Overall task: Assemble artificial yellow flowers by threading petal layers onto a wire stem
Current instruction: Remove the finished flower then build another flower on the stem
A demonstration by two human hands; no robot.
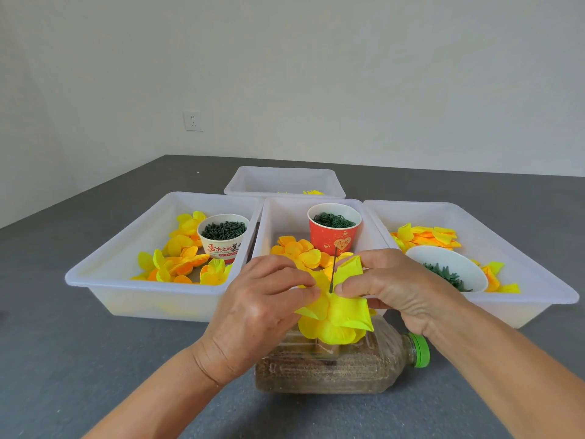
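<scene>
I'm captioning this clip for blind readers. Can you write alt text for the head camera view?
Left hand and right hand pinch yellow petal layers threaded on an upright dark wire stem, above a sand-filled bottle lying on its side. Behind, white trays hold petals and cups of green parts.

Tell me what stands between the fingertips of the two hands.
In the head view, the dark wire stem rises between the left hand and right hand, through the yellow petal layers both hands pinch.

matt cloth petals (335,315), translucent plastic trays (95,274)
</scene>
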